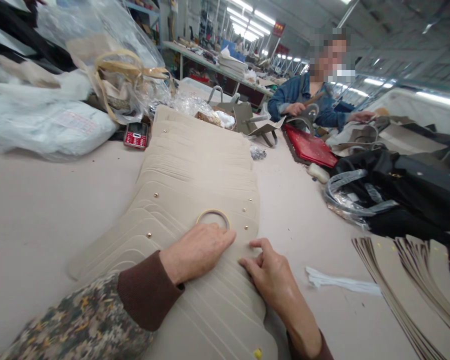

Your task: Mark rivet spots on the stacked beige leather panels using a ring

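A long overlapping row of beige panels [206,185], some with small metal studs, runs away from me along the table. Over its middle, my left hand [200,250] is closed on a narrow roll of yellow-edged tape [213,212], whose ring shows above the knuckles. To its right, near the panels' right edge, is my right hand [272,272], thumb and forefinger apart. A tiny yellowish spot shows at that thumb's tip; I cannot tell whether it is tape. Another yellow piece [257,354] lies on a nearer panel.
White strips [341,282] and fanned stacks of beige strips [408,290] lie to the right, below a black bag [405,185]. A red phone [135,135] and plastic-wrapped bundles [48,112] are at left. A co-worker [303,100] handles bag parts beyond a red object [309,145].
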Motion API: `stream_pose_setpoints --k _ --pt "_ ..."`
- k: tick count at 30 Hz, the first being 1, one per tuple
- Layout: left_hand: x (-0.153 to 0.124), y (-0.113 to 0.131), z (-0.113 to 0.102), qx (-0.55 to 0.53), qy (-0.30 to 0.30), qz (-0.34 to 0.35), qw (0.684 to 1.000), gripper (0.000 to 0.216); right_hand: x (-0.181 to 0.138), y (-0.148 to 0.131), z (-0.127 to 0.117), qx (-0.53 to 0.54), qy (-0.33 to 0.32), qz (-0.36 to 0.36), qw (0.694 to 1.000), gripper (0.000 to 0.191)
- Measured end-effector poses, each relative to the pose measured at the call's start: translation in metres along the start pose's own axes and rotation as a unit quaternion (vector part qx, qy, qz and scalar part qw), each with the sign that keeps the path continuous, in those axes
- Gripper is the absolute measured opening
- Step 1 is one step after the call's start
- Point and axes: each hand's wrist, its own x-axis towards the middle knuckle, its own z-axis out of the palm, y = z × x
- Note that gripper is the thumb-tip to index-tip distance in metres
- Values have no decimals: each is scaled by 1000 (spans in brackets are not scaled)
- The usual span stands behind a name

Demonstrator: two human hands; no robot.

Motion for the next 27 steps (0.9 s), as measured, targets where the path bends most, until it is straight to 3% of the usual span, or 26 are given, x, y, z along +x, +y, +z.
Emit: stream_pose_setpoints --k 2,4,13,18,24,27 --pt "0 0 -1 -1 -1 -2 1000 13 -5 4 -2 24 -18 12 999 14" --pt "0 -1 -4 -7 -4 -6 1000 14 -9 7 -2 40 -31 4 999 16" --pt "1 -1 -10 -47 -17 -23 999 13 -7 -1 14 -46 46 -57 996 20" --pt "0 0 -11 -79 54 5 995 15 -1 -7 10 -49 8 -61 997 21" --pt "0 1 -35 -81 104 15 991 16 7 -6 -9 6 -81 -73 994 25" --pt "4 1 -41 -105 131 23 986 17 16 -7 -18 43 -40 -92 994 23"
